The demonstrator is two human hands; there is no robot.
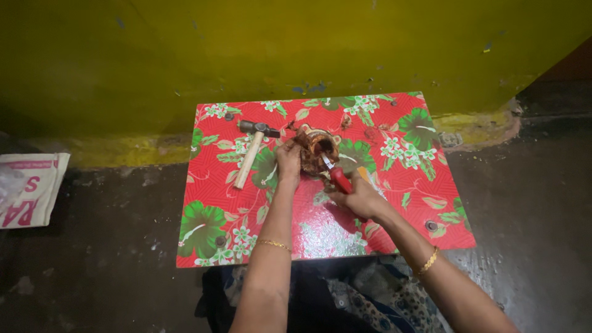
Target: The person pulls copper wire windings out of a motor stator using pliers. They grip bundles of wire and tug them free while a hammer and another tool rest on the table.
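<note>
Hands meet near the middle of a small surface (320,237) covered in a red cloth with green leaves and white flowers, seen from the head camera looking straight down.

The left hand (288,161) reaches forward with the forearm running almost straight away from the body, a thin gold bangle (273,245) on it. Its grip is clamped on the near left side of a brown coconut shell (314,147), which sits on the surface a little toward the far edge. The shell's open hollow faces up and slightly toward the person.

The right hand (361,198) comes in from the lower right, forearm slanting up and to the left, a gold bracelet (427,261) at the wrist. Its grip is closed around the red handle of a knife (336,176). The knife's long axis runs from lower right to upper left, and the blade tip points into the hollow of the shell.

A hammer (251,152) with a pale wooden handle lies just left of the shell, apart from both hands, its dark head toward the far edge and its handle slanting down to the left.

Behind the surface stands a yellow wall (296,49). A white sack (31,188) lies on the dark floor (111,259) well to the left.
</note>
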